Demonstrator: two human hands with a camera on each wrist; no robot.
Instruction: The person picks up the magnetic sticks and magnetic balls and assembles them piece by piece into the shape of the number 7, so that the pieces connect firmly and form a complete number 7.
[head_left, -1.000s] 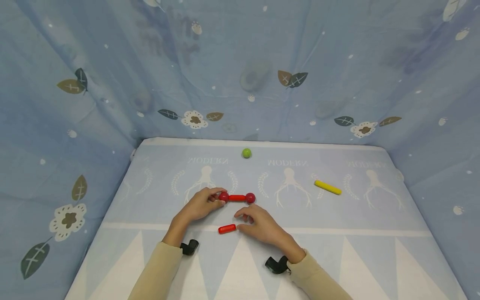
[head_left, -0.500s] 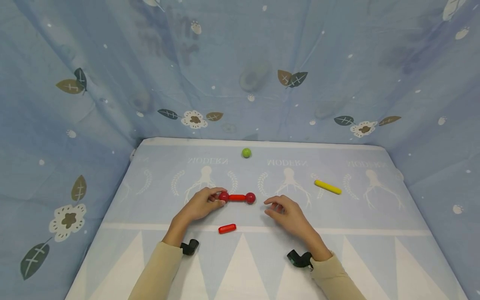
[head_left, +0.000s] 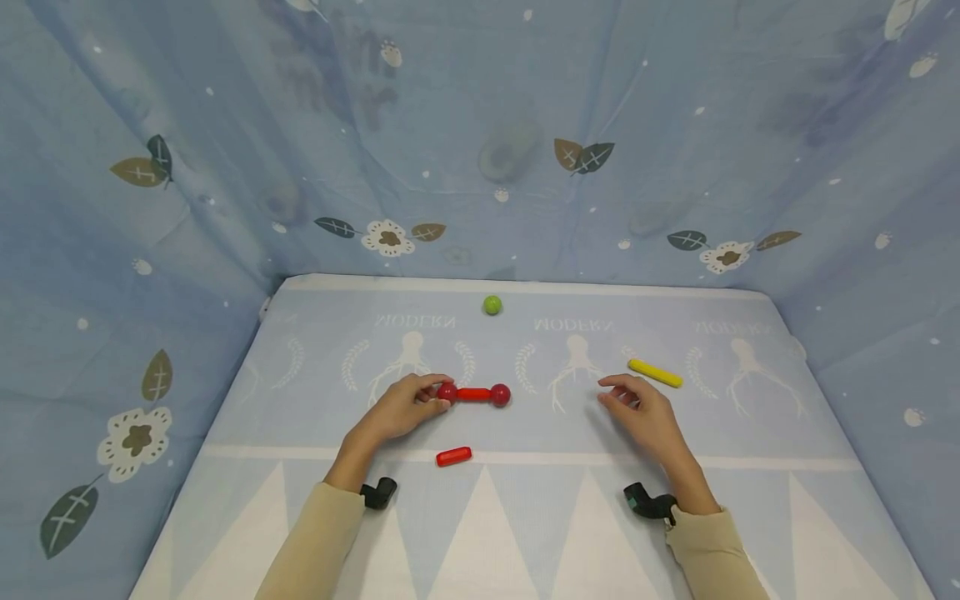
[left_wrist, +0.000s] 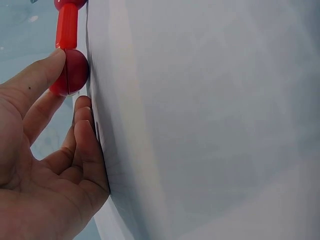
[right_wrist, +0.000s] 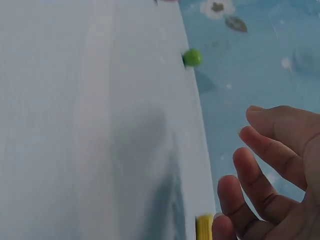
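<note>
At table centre your left hand (head_left: 401, 408) pinches the near ball of the red dumbbell piece (head_left: 474, 394), which lies flat pointing to 3 o'clock, while your right hand (head_left: 643, 414), fingers loosely spread and holding nothing, hovers just short of the yellow stick (head_left: 656, 373) at its 1 o'clock. If you nudge that stick it could roll off toward the table's right edge, and a tug from your left hand might, I judge, separate ball from rod. From the right wrist only the yellow stick's tip shows; the short red rod (head_left: 453, 456) sits at the dumbbell's 7 o'clock, the green ball (head_left: 492, 305) at 12.
</note>
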